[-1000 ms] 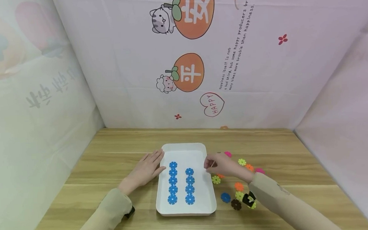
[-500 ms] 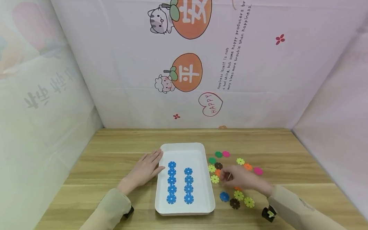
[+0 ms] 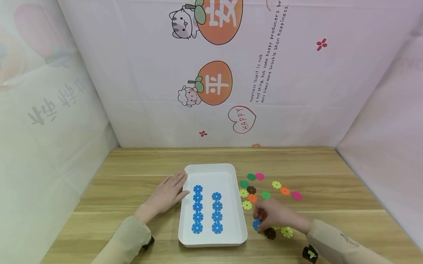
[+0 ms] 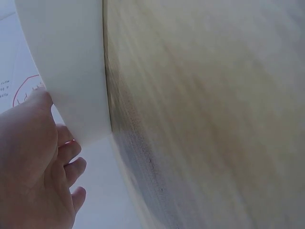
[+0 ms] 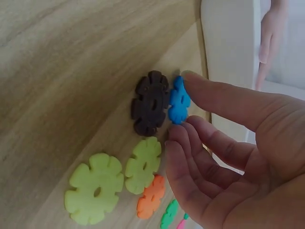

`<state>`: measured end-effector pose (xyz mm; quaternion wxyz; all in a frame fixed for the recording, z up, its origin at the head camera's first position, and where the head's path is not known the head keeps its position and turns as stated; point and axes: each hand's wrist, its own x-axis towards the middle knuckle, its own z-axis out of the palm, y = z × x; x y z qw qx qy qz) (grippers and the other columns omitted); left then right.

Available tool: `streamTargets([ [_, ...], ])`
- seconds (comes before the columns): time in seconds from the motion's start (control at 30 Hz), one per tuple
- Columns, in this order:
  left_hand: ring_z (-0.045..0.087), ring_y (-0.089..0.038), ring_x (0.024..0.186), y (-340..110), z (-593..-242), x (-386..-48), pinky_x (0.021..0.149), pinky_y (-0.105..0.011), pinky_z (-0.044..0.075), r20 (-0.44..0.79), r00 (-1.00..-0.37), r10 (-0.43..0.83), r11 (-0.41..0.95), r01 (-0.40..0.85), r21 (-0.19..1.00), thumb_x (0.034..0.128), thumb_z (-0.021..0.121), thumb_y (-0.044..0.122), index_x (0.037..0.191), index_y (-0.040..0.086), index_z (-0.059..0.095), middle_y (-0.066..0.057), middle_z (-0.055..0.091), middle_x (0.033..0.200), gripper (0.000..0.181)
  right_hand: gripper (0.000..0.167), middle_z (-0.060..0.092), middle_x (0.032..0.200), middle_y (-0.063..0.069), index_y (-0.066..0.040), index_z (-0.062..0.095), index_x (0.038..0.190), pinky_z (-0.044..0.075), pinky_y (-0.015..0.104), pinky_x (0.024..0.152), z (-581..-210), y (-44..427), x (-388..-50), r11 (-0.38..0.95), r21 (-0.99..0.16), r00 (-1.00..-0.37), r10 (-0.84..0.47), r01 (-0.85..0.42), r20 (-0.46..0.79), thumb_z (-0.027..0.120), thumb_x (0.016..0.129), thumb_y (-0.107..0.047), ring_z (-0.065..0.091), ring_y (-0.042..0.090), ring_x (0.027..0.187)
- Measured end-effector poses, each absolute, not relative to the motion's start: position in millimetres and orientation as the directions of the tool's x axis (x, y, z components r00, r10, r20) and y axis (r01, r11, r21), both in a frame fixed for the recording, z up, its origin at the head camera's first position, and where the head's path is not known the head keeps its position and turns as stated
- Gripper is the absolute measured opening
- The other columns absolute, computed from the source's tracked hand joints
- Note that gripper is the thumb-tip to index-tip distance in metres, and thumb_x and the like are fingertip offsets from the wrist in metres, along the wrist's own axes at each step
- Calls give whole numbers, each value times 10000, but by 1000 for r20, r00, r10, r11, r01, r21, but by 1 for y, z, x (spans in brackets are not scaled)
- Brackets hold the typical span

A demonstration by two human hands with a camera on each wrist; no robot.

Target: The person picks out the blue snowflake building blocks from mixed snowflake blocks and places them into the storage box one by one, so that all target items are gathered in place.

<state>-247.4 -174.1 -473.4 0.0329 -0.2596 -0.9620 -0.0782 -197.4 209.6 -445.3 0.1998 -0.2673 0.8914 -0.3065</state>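
A white tray (image 3: 213,244) stands on the table, with two columns of blue snowflake discs (image 3: 197,207) lying inside. My left hand (image 3: 166,194) rests at its left rim, fingers extended and touching the edge; in the left wrist view that hand (image 4: 35,162) is beside the outer wall, thumb at the rim. Right of the tray, my right hand (image 3: 273,215) pinches a blue snowflake disc (image 5: 179,101) at its edges between thumb and fingers. Just beside that disc lies a dark brown one (image 5: 151,103), almost touching it. My fingers partly cover the blue disc in the head view.
Loose snowflake discs lie right of the tray: yellow-green (image 3: 286,232), orange (image 3: 285,191), green (image 3: 266,194), pink (image 3: 297,195) and brown. Some are partly hidden under my right hand. Printed cloth walls (image 3: 286,124) enclose the wooden table (image 3: 145,163) at the back and sides.
My right hand has moved from the tray's right rim out over the loose discs, then down toward me to the blue disc. A green disc now shows on the table. My left hand stays put.
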Motion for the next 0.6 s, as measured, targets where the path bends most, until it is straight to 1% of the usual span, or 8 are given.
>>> streamTargets([
  [0.2,286,-340,1513,-173,-473,-247,1230,-570,236,97,-865,492,853,502,144,1053,418,441,1558,39,283,-138,273,1636,659,279,658,824,29,-38,625,860,512,163,629,-448,207,-197,683,-625,-779,-599,-378,-184,856,703,-34,585,77,734],
  [0.4,282,-339,1515,-173,-472,-248,1231,-570,234,95,-867,489,855,498,145,1054,412,443,1560,41,280,-136,269,1638,660,283,644,807,20,-45,606,836,507,166,614,-446,206,-198,681,-627,-777,-603,-379,-184,856,703,-29,566,56,716],
  [0.47,283,-338,1514,-173,-472,-248,1232,-566,235,92,-867,490,856,498,140,1055,406,448,1560,41,279,-137,269,1638,661,269,643,811,25,-45,604,832,514,167,623,-445,207,-198,673,-639,-773,-606,-372,-189,846,715,-27,571,55,722],
  [0.6,292,-339,1511,-173,-472,-247,1228,-567,243,92,-866,491,856,499,133,1054,409,448,1557,36,286,-142,278,1634,661,182,650,840,46,-36,607,842,527,177,648,-441,208,-200,657,-664,-769,-610,-357,-191,771,773,5,591,83,759],
])
